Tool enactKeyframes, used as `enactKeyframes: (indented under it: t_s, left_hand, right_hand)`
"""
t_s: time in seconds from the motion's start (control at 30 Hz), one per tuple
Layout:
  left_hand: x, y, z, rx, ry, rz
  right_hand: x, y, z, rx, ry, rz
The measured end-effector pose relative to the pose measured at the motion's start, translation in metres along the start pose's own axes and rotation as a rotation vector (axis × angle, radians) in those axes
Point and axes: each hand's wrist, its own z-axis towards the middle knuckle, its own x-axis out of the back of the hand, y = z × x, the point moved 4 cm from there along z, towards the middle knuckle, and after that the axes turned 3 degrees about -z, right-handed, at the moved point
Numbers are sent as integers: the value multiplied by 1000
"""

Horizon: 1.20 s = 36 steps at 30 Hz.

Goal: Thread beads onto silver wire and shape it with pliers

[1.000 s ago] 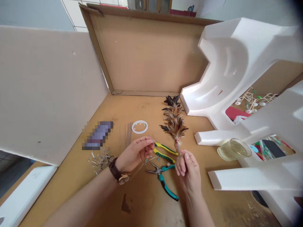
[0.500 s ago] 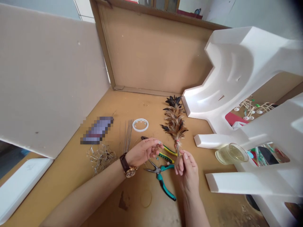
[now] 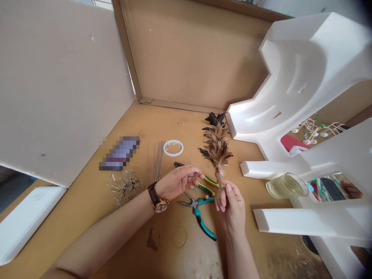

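My left hand, with a watch on its wrist, pinches a thin beaded wire between thumb and fingertips. A small clear bead shows at the fingertips, and a blue and a pale bead hang below. My right hand is closed in a pinch to the right; what its fingertips hold is too fine to make out. Under it passes the handle of a feather duster lying on the table. Beneath and between my hands lie teal-handled long-nose pliers, jaws apart, and yellow-green-handled pliers, partly hidden by my left hand.
A white ring dish with several beads sits beyond my left hand, beside straight wires. Left of these are a tangled wire bundle and a blurred-out phone. White foam pieces and a glass of yellowish liquid stand right.
The camera view has tilted slightly, so the scene sits a little differently. Both hands keep nearly the same pose; the left fingers have shifted slightly towards the right.
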Motion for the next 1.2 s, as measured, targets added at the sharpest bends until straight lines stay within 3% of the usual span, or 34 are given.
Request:
enactKeyframes:
  t_s: [0.17,0.43,1.2]
  left_hand:
    - [-1,0,0,4,11,-30]
    - [2,-2,1,151,50,-218]
    - [-3,0,-2,-22,-27,0]
  right_hand:
    - [-1,0,-1,-14,-10,22]
    - [-3,-1,-2,14,-5,8]
    - [-2,0,-2,1,20,-6]
